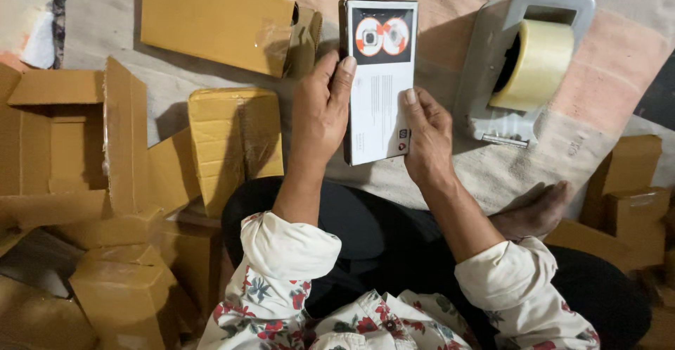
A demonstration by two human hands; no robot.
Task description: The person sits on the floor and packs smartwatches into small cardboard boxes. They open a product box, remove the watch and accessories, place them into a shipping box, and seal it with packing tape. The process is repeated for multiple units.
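Held item: a slim, rectangular white product box (380, 83) with a dark panel at its far end showing two round pictures, held flat, printed face up, above the floor and just beyond the person's lap.
Left hand (320, 111): its grip is closed along the box's left long edge, fingers curled over that edge, one fingertip resting on the printed face.
Right hand (425, 135): its grip pinches the box's near right corner, thumb on top; the two hands brace opposite sides, likely to keep the face level for reading.
Sleeves: cream cuffs rolled back on a floral shirt, leaving both wrists bare.
Right of the box: a grey plastic tape dispenser (492, 75) holding a roll of pale yellow tape (538, 65), lying on the floor near the right hand, within easy reach.
Beyond the box: a long flat brown cardboard box (214, 19), one end flap open.
Left of the box: a small brown cardboard parcel (235, 139) sealed with clear tape, beside the left forearm.
Far left: several open and folded brown cardboard cartons (63, 146), piled together.
Far right: more small brown cartons (629, 181) beside the person's bare foot (534, 209).
Floor: a pale, worn cloth mat (506, 167) under everything.
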